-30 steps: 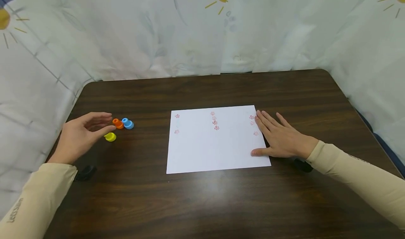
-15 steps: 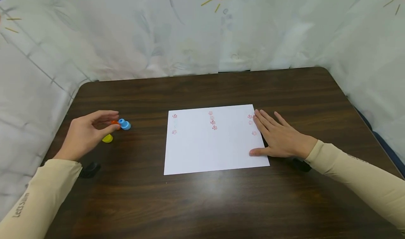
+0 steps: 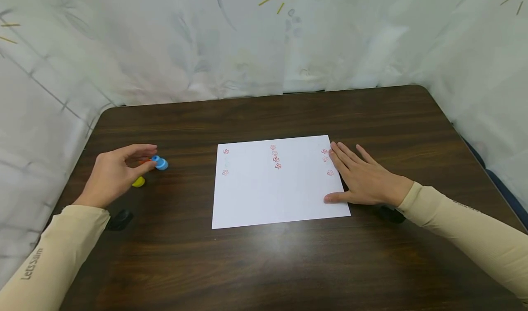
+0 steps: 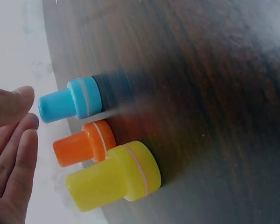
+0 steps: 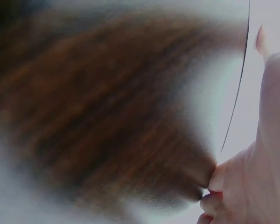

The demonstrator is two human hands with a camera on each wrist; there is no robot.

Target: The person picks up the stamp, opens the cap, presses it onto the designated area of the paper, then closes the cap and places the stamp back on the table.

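Three toy stamps stand close together at the left of the table: a blue stamp (image 4: 67, 99), an orange stamp (image 4: 86, 144) and a yellow stamp (image 4: 116, 177). Their knob handles point up. My left hand (image 3: 113, 174) hovers by them, thumb and fingers parted around the space just above the blue stamp's handle. A small gap shows between the fingertips and that handle in the left wrist view. From the head, this hand covers most of the orange stamp. My right hand (image 3: 368, 180) lies flat with spread fingers on the right edge of a white sheet of paper (image 3: 264, 196).
Small red stamp prints (image 3: 276, 159) mark the paper's upper part at left, middle and right. The dark wood-grain table (image 3: 247, 265) has rounded far corners. White patterned curtains (image 3: 165, 50) hang behind it and at both sides.
My left hand has moved right and slightly up over the stamps, reaching the blue one and covering more of the orange. My right hand stays on the paper. The head view has shifted slightly.
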